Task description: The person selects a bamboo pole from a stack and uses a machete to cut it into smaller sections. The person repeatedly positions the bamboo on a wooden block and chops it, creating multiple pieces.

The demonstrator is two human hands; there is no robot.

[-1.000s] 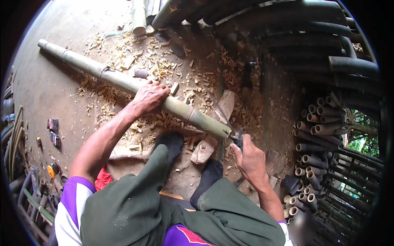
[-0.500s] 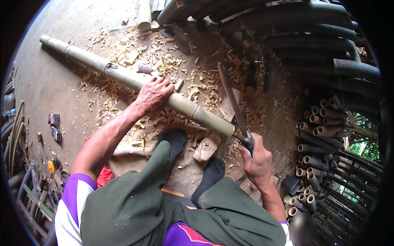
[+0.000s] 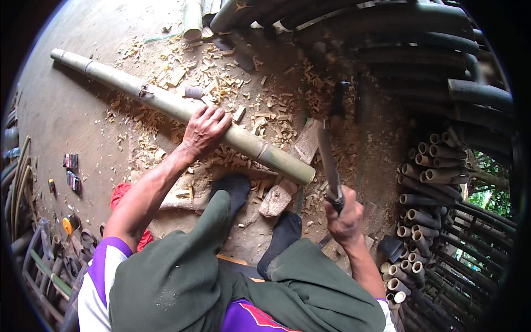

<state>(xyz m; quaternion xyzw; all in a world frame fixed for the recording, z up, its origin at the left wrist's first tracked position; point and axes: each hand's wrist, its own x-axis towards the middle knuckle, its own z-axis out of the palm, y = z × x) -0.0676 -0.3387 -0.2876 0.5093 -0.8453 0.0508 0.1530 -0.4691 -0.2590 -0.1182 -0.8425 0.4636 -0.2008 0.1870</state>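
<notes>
A long, pale green bamboo pole (image 3: 119, 79) slants from the far left down to the middle. Its near end rests across a battered wooden block (image 3: 276, 200) on the floor. My left hand (image 3: 207, 131) is closed over the top of the pole, gripping it around the middle. To the right of the pole's cut end, my right hand (image 3: 347, 218) grips the dark handle of a machete (image 3: 329, 160). Its long blade points away from me, apart from the bamboo and slightly blurred. My two dark-socked feet (image 3: 285, 238) lie close to the block.
Wood chips (image 3: 221, 77) litter the floor around the pole. Short cut bamboo tubes (image 3: 412, 263) are stacked at the right, below a bamboo wall (image 3: 409, 50). Small dark packets (image 3: 72, 180) and a red cloth (image 3: 145, 238) lie at the left. More bamboo (image 3: 192, 22) stands at the far side.
The machete has swung to the right, away from the pole's end, and my right wrist has turned with it. My left hand and the pole have shifted only slightly.
</notes>
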